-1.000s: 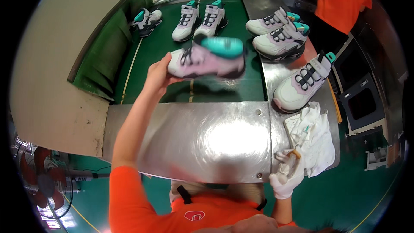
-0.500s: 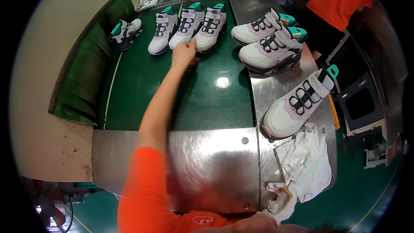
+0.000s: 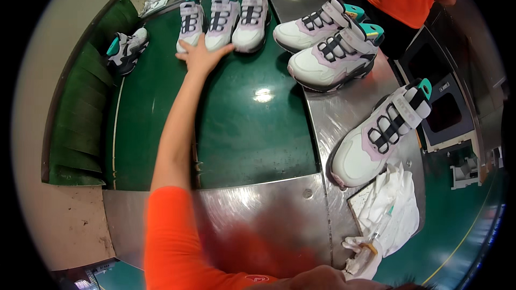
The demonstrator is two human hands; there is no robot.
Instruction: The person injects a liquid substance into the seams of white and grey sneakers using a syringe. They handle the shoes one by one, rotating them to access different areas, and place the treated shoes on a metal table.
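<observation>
left hand (image 3: 201, 56) laid flat, fingers spread, nothing clamped; fingertips touch the toes of a white-and-lilac sneaker (image 3: 221, 23) and its neighbour (image 3: 190, 24) on the green belt (image 3: 242, 129). third shoe of the row (image 3: 251, 21) sits just beside, sides touching. right hand (image 3: 361, 258) in a white glove, closed around a thin brush-like tool (image 3: 376, 232) at the lower edge, resting by a crumpled white cloth (image 3: 395, 209).

shoes: smooth white toe, lilac panels, black laces, teal heel tabs. belt is glossy rubber with a light glare. steel table (image 3: 258, 220) is brushed and curved, wrapped around the belt's end.

two strapped sneakers (image 3: 328, 37) straddle the belt-steel edge; another (image 3: 379, 134) lies on steel near the cloth. a darker shoe (image 3: 126, 48) sits at the belt's left rim against the ribbed green guard (image 3: 80, 113). mid-belt is open between arm and steel.
</observation>
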